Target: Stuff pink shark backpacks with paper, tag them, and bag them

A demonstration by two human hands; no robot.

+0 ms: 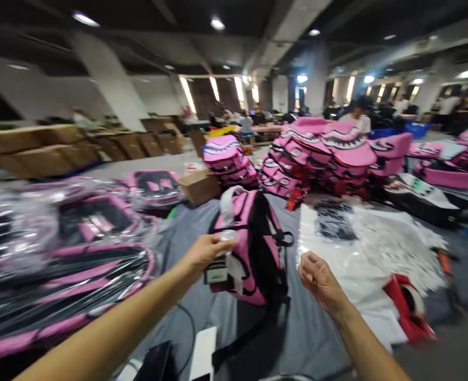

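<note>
A pink and black backpack point(253, 248) stands on the grey cloth point(309, 328), with white wrapping around its top handle and straps trailing toward me. My left hand point(208, 251) is closed at its left side, pinching something whitish against the bag. Just below those fingers hangs a tag or label point(217, 272). My right hand point(317, 275) is closed at the left edge of the clear plastic bags point(337, 254), its fingertips pinched on that edge.
Plastic-wrapped pink and black bags point(99, 222) cover the left side. Stacked pink bags point(317, 153) stand behind, beside a cardboard box point(200, 185). A red tape dispenser point(406, 307) lies at right. Near the front are a white box point(204, 352) and a dark phone point(154, 362).
</note>
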